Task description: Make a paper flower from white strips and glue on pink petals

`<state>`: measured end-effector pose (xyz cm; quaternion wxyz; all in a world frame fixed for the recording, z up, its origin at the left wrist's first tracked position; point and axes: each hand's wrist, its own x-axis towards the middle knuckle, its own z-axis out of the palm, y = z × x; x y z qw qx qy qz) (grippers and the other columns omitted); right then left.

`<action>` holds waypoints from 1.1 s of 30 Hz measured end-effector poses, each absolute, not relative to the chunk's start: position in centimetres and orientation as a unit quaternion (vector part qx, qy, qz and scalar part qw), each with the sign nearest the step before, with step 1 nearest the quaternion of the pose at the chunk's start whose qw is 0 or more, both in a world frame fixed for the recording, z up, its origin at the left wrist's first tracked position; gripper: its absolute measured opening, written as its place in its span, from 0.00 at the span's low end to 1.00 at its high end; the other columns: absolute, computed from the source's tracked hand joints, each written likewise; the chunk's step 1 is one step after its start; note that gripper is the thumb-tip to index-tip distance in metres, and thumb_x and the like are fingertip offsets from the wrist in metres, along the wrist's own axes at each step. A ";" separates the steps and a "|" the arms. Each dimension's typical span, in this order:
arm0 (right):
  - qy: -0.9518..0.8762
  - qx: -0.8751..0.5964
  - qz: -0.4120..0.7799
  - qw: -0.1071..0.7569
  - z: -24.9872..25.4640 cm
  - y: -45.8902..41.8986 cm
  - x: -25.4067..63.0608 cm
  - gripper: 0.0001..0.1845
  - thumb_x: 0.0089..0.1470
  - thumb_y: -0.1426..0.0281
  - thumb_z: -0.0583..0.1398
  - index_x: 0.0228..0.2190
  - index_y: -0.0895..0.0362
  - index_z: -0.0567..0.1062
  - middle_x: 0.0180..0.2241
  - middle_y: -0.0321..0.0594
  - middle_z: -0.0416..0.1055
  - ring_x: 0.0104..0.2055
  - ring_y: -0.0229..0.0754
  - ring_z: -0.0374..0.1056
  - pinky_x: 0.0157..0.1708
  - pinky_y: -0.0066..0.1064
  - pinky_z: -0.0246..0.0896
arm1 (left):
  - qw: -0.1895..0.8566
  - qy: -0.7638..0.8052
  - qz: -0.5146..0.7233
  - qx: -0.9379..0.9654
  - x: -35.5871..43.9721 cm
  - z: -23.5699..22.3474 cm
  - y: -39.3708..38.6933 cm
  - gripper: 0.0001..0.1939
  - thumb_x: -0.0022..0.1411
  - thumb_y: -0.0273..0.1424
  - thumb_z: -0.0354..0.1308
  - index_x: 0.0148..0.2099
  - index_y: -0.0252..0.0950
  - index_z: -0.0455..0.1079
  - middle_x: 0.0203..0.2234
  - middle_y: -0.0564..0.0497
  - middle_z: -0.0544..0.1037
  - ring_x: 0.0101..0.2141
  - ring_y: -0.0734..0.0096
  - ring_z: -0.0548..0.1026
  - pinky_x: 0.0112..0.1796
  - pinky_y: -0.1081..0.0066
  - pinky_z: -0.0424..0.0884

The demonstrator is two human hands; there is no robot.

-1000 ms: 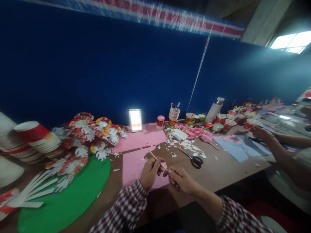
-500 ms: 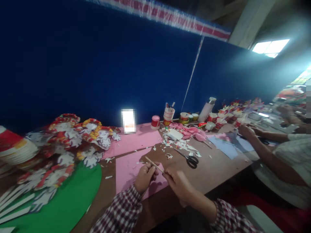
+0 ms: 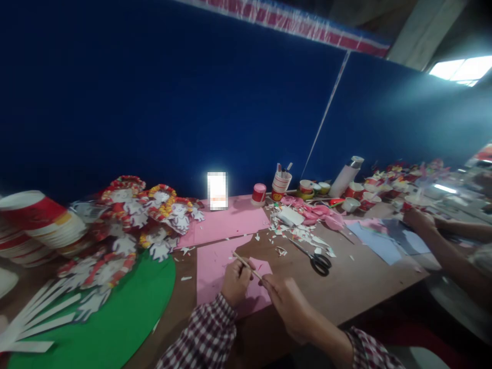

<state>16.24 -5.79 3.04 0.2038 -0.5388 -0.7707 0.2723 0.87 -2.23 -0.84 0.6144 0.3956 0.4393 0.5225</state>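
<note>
Between my two hands runs a thin, light-brown stick [image 3: 240,258], slanting down from upper left to lower right. My left hand [image 3: 237,281] is closed round its middle part. The fingers of my right hand [image 3: 286,302] pinch its lower right end; the fingertips partly hide that end. Below the hands lies a pink sheet [image 3: 209,271] with small scraps on it. Black-handled scissors [image 3: 320,264] rest on the table to the right of my hands, their blades pointing up and left.
Paper scraps [image 3: 295,233] and pink crumpled material [image 3: 326,216] lie beyond the scissors. At left, paper cut-out figures [image 3: 161,246] and white strips [image 3: 49,312] cover part of a green board [image 3: 126,312]. Stacked paper cups [image 3: 46,220] lean there. A co-worker's arm [image 3: 442,241] reaches in at right.
The view has swung left, so everything sits further right in the picture. Both hands keep hold of the stick; the left fingers have curled more over it.
</note>
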 end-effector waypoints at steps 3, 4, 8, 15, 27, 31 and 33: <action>-0.744 -0.546 0.300 0.242 3.2 -5.7 15.8 0.19 0.59 0.60 0.48 0.27 0.53 0.73 0.21 0.38 0.67 0.25 0.40 0.60 0.24 0.29 0.51 | 0.617 0.431 0.535 0.384 0.7 -0.3 -2.5 0.08 0.50 0.34 0.56 0.31 0.33 0.67 0.15 0.58 0.67 0.15 0.82 0.61 0.18 0.79 0.56; -0.738 -0.546 0.307 0.251 3.2 -5.5 15.6 0.19 0.59 0.59 0.47 0.28 0.52 0.73 0.22 0.38 0.67 0.25 0.40 0.59 0.24 0.29 0.51 | 0.621 0.424 0.538 0.381 0.7 -0.1 -2.6 0.11 0.52 0.35 0.56 0.34 0.33 0.68 0.17 0.57 0.69 0.16 0.80 0.64 0.20 0.78 0.59; -0.721 -0.544 0.332 0.271 3.1 -5.0 15.6 0.21 0.59 0.57 0.48 0.24 0.54 0.71 0.21 0.37 0.64 0.24 0.38 0.56 0.24 0.29 0.50 | 0.632 0.408 0.538 0.380 0.8 0.3 -2.6 0.20 0.55 0.44 0.57 0.40 0.30 0.70 0.20 0.54 0.71 0.18 0.79 0.66 0.21 0.77 0.61; -0.627 -0.507 0.527 0.268 2.9 -4.7 16.5 0.25 0.56 0.49 0.49 0.27 0.57 0.70 0.17 0.30 0.57 0.18 0.32 0.51 0.19 0.25 0.47 | 0.621 0.407 0.527 0.414 1.0 -0.3 -2.1 0.28 0.54 0.52 0.57 0.40 0.29 0.73 0.19 0.53 0.72 0.16 0.80 0.64 0.19 0.78 0.59; -0.648 -0.561 0.207 0.471 11.0 10.0 26.1 0.19 0.50 0.54 0.57 0.27 0.58 0.69 0.21 0.32 0.60 0.23 0.34 0.54 0.23 0.26 0.52 | 0.528 0.462 0.488 0.519 0.8 -0.9 -2.5 0.18 0.56 0.44 0.59 0.24 0.35 0.73 0.17 0.52 0.71 0.18 0.76 0.66 0.19 0.77 0.62; -0.619 -0.574 0.009 0.536 14.7 17.7 28.4 0.15 0.53 0.59 0.54 0.31 0.59 0.71 0.24 0.36 0.65 0.26 0.36 0.59 0.27 0.27 0.56 | 0.404 0.474 0.475 0.621 0.9 -1.0 -2.6 0.20 0.62 0.41 0.52 0.22 0.36 0.69 0.16 0.52 0.71 0.19 0.73 0.68 0.22 0.76 0.63; -0.625 -0.560 -0.040 0.542 15.7 20.9 28.3 0.14 0.54 0.61 0.53 0.33 0.58 0.72 0.27 0.38 0.68 0.29 0.38 0.61 0.30 0.28 0.57 | 0.352 0.467 0.470 0.661 1.0 -0.9 -2.7 0.20 0.64 0.38 0.50 0.21 0.36 0.67 0.16 0.53 0.70 0.20 0.73 0.69 0.23 0.75 0.63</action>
